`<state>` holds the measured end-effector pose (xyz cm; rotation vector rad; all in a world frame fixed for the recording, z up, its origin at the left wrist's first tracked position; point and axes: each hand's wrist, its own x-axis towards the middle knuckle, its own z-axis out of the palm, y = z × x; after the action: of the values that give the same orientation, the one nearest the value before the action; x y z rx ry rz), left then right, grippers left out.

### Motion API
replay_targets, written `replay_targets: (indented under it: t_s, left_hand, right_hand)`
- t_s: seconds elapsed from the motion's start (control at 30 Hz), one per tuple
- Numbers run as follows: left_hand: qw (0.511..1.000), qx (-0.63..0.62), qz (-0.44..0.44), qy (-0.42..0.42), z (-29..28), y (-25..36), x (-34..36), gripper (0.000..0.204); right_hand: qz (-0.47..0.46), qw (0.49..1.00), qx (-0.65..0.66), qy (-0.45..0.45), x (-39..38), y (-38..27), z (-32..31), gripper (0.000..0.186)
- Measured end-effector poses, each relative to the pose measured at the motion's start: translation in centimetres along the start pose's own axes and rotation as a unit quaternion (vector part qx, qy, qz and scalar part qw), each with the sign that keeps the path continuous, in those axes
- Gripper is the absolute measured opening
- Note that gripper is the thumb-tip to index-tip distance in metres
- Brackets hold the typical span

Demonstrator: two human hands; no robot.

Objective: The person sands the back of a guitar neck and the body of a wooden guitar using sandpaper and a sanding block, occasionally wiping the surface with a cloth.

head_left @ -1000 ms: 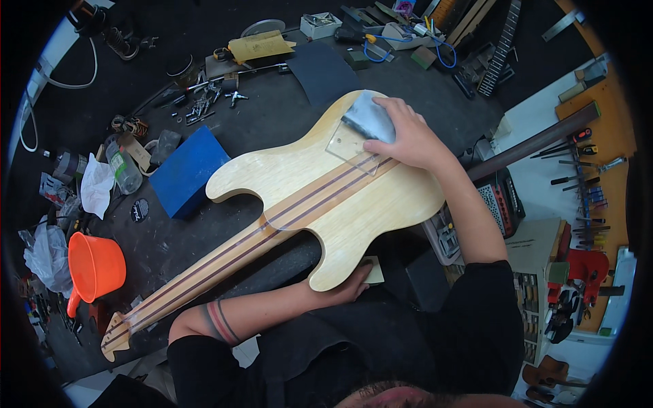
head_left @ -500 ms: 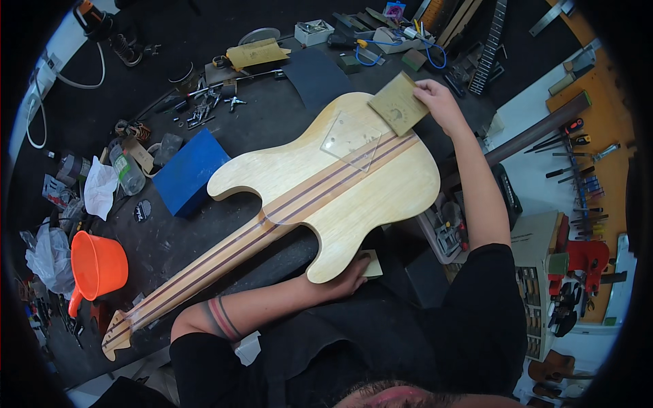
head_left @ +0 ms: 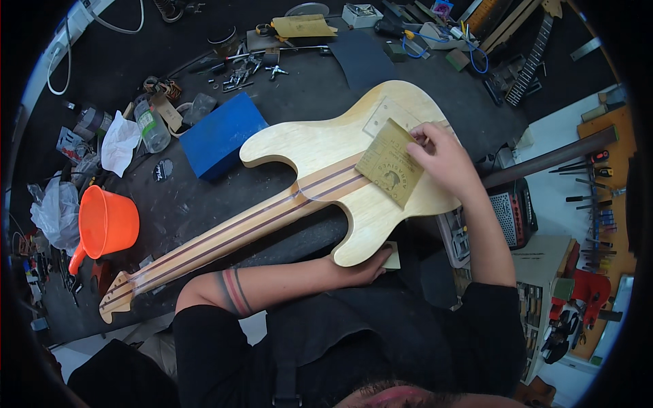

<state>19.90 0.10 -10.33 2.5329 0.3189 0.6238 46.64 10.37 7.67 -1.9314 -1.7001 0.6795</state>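
A pale wooden electric guitar body (head_left: 313, 139) with dark stripes lies back side up, its neck (head_left: 211, 246) stretching to the lower left. My right hand (head_left: 441, 155) pinches a folded sheet of tan sandpaper (head_left: 391, 166) over the middle of the body. Partly under that sheet is a clear plastic plate (head_left: 382, 112) on the wood. My left hand (head_left: 371, 267) is curled below the body's near horn, around a pale yellow pad (head_left: 393, 256); part of its grip is hidden by the horn.
Left of the body are a blue block (head_left: 224, 136), a plastic bottle (head_left: 153, 128) and an orange dipper (head_left: 109, 221). Metal hardware (head_left: 246, 70) and a dark sheet (head_left: 364, 61) lie beyond it. Tools hang on a board (head_left: 602, 204) at the right.
My right hand has brought the sandpaper from the body's far edge toward me, over its middle and part of the clear plate. The left hand stays by the near horn. The view has shifted.
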Motion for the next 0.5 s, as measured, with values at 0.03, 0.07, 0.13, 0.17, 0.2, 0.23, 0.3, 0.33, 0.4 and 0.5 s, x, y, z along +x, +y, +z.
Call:
replay_targets:
  t_s: [0.03,0.07,0.13,0.17,0.2,0.23,0.3,0.33,0.4,0.5]
  left_hand:
    - [1.000,-0.005,-0.001,-0.013,0.1,0.0,0.2,0.047]
    - [1.000,-0.008,0.001,-0.014,0.1,0.0,0.4,0.047]
    - [0.996,-0.059,-0.055,-0.023,0.1,0.4,0.7,0.044]
    - [0.995,-0.065,-0.066,-0.030,0.6,0.2,0.5,0.040]
    - [0.999,-0.027,-0.034,-0.030,-0.3,0.3,0.8,0.039]
    - [1.000,0.013,-0.003,-0.027,-1.3,0.5,1.0,0.038]
    - [0.999,-0.020,-0.028,-0.031,-0.3,0.3,0.8,0.039]
    - [0.996,-0.053,-0.056,-0.036,0.2,0.2,0.6,0.039]
    - [1.000,-0.001,-0.009,0.002,0.7,-0.1,0.6,0.040]
    - [0.999,0.028,0.014,0.019,0.7,0.0,0.2,0.041]
  right_hand:
    - [-0.021,0.994,-0.099,0.034,0.1,-0.1,-0.5,0.044]
    - [-0.017,0.994,-0.100,0.035,1.0,-0.3,-0.9,0.044]
    - [-0.085,0.965,-0.230,0.093,3.9,-1.0,-1.1,0.065]
    - [-0.018,0.974,-0.223,0.025,5.5,-2.8,-0.8,0.073]
    - [0.052,0.974,-0.215,-0.040,6.5,-4.7,-0.5,0.082]
    - [0.058,0.974,-0.215,-0.039,6.9,-5.7,-0.2,0.082]
    - [0.028,0.942,-0.315,-0.108,7.8,-7.5,0.3,0.099]
    - [0.024,0.942,-0.317,-0.110,8.2,-7.5,0.4,0.099]
    - [-0.022,0.934,-0.340,-0.102,8.8,-6.5,0.5,0.104]
    - [-0.006,0.956,-0.262,-0.136,10.7,-5.3,0.5,0.103]
